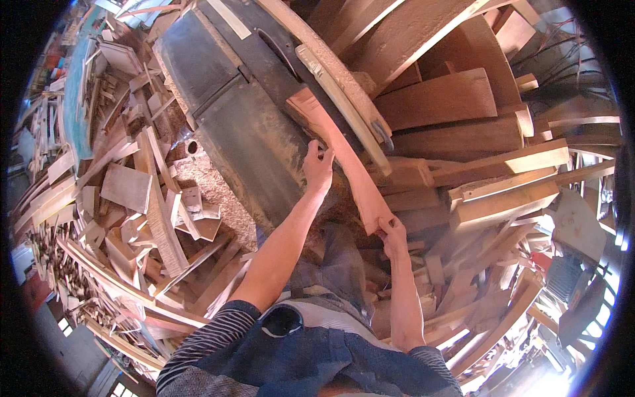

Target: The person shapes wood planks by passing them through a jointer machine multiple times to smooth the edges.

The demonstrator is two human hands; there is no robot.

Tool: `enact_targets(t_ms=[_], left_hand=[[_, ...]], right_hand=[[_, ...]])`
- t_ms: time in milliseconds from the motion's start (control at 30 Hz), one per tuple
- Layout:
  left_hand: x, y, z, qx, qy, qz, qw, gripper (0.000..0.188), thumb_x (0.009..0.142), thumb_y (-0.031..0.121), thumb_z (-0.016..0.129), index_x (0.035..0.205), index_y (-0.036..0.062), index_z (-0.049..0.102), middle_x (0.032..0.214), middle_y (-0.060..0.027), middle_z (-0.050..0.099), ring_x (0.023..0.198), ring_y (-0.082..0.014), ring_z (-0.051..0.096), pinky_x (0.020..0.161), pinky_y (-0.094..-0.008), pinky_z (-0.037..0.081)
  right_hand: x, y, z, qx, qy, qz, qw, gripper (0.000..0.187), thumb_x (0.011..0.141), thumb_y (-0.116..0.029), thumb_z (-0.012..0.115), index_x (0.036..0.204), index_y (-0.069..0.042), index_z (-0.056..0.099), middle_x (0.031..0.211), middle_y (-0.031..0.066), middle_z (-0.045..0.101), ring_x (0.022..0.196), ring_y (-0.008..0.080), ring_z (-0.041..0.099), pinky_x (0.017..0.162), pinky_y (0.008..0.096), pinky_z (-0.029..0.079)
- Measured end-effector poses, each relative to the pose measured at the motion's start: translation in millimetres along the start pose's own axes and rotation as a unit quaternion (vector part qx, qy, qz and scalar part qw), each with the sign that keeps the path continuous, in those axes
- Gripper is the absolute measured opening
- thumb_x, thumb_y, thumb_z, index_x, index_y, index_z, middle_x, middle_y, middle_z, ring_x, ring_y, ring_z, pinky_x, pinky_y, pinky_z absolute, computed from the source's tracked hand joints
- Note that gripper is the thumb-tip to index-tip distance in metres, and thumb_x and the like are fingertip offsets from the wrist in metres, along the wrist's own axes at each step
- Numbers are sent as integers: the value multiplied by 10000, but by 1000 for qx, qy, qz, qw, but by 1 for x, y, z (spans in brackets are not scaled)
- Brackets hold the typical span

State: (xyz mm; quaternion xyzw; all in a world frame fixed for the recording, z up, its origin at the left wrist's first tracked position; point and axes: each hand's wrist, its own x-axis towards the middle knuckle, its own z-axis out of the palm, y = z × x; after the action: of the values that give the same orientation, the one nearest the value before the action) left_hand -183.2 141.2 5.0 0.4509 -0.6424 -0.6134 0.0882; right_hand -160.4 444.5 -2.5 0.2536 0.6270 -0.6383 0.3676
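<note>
Head view: one long reddish board [348, 159], far part over the dark machine table [238, 126]; presumably stiff, fairly light, not slippery. Right hand [393, 235] pinches its near end, a sound hold; left hand [319, 167] curled at its left edge, grip unclear.

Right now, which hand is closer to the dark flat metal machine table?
Left. The left hand appears at the right edge of the machine table, beside the long reddish-brown wooden board; the right hand is beyond that edge, gripping the board's near end.

Wood scraps [126, 188] surround pale sawdust [221, 195] — a bright window [65, 325] lower left.
</note>
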Motion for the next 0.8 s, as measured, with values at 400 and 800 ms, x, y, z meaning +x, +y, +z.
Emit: enact_targets(t_ms=[400,800], left_hand=[[35,-7,47,-39,80,85,992,334,1015,212,687,1217,-36,589,1130,-138,711,1038,-163,678,894,-322,511],[41,-10,45,-112,37,69,991,264,988,158,695,1106,-42,568,898,-108,656,878,-145,679,781,-303,512]], right_hand=[[22,-12,2,65,50,-67,994,387,1038,-229,683,1322,21,604,1144,38,681,912,159,662,754,311,548],[15,-7,1,-438,123,-123,882,502,1045,-414,582,796,17,647,677,46,592,642,129,548,616,341,450]])
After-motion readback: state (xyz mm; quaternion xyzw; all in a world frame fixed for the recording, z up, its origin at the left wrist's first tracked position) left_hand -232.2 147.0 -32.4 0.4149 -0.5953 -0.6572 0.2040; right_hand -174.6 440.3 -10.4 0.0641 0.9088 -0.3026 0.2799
